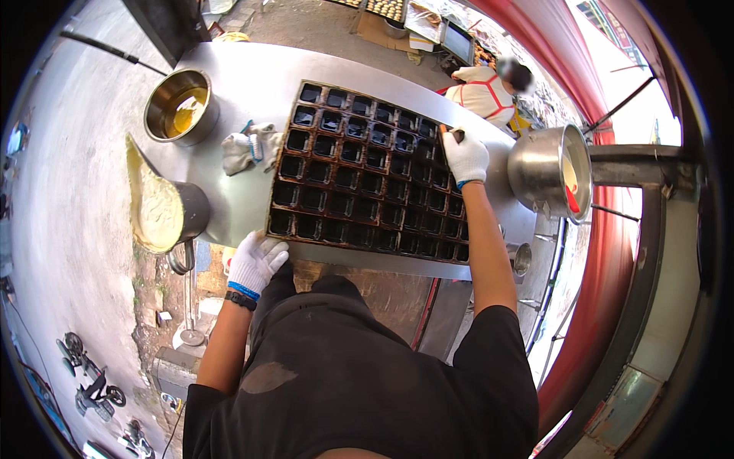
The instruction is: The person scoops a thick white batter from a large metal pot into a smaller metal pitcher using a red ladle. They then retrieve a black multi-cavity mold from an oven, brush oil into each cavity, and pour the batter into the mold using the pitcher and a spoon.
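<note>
A dark metal baking tray (367, 172) with rows of square moulds lies on a steel table (246, 63). My right hand (465, 156), in a white knit glove, holds a small brown-edged item at the tray's right edge; its kind is unclear. Near the lower left corner of the tray is my left hand (258, 261), gloved too, fingers a little apart and nothing seen in it. Grey cloth gloves (252, 148) rest left of the tray. A steel pot (179, 106) of yellow liquid stands at the upper left, with a vessel of pale batter (160, 215) below it.
A large steel pot (533, 169) with something red inside stands at the table's right end. Beyond the table a person in an apron (484, 94) is near trays of baked goods (384, 8). A small metal cup (520, 258) is at the lower right.
</note>
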{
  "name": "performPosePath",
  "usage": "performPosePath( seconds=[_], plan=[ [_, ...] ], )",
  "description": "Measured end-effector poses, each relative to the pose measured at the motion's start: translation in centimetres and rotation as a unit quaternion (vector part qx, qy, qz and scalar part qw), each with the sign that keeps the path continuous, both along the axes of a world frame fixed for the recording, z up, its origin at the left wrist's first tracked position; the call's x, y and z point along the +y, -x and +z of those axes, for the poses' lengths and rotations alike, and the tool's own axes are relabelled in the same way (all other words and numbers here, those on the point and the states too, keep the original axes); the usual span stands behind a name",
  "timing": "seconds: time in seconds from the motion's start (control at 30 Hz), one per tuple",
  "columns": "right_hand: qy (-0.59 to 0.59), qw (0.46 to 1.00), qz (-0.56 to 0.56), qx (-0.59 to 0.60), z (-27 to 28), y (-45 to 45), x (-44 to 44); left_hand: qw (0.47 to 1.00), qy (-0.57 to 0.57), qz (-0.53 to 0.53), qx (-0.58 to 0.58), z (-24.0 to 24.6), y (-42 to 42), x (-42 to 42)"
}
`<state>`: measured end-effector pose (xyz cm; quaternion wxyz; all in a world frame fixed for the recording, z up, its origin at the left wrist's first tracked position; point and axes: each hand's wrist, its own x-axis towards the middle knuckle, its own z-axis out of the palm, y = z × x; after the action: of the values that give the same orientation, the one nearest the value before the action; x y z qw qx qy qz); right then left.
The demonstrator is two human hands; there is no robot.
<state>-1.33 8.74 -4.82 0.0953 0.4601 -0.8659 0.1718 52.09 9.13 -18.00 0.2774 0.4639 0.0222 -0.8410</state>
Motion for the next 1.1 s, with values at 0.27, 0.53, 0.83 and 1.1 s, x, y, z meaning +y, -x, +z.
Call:
performPosePath(
  seconds=[0.27, 0.53, 0.83, 1.1],
  plan=[
    [0.089, 0.984, 0.148, -0.041, -2.0, -17.2, -13.0, 0.995, -0.016, -0.029, 0.095, -1.4, -1.3, -0.4],
    [0.062, 0.991, 0.089, -0.083, -0.6, -24.7, -25.1, 0.993, -0.050, -0.034, 0.101, -1.2, -1.6, -1.3],
    [0.026, 0.959, 0.193, -0.204, 4.8, -20.3, -22.9, 0.990, -0.074, -0.054, 0.110, -1.8, -2.2, -2.1],
    [0.083, 0.895, 0.200, -0.391, 0.8, -21.9, -26.1, 0.989, -0.068, -0.085, 0.100, -1.6, -2.3, -2.3]
  ],
)
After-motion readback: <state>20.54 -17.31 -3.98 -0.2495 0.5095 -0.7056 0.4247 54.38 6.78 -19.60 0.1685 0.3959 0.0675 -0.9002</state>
